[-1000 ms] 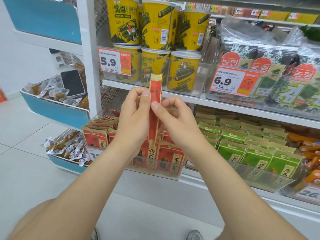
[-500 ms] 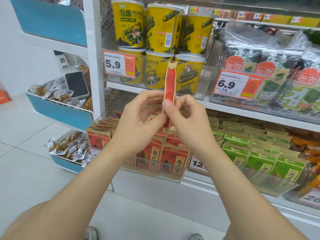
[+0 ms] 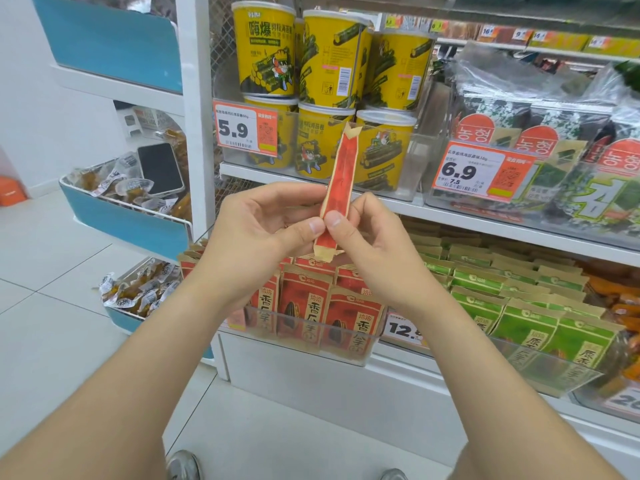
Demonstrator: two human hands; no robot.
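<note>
1. Seed packet (image 3: 341, 180), red, edge-on, near upright, held above red packets (image 3: 303, 306) in clear shelf bin (image 3: 362, 353).
2. Left hand (image 3: 258, 237): grip pinched on packet's lower end.
3. Right hand (image 3: 374, 252): grip pinched on same end.

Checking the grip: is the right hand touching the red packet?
Touching. The head view shows the right hand pinching the red packet near its lower end, its thumb pressed on it beside the thumb of the left hand.

Left hand (image 3: 263, 237), right hand (image 3: 375, 261) bare; grey sneakers (image 3: 183, 464).
</note>
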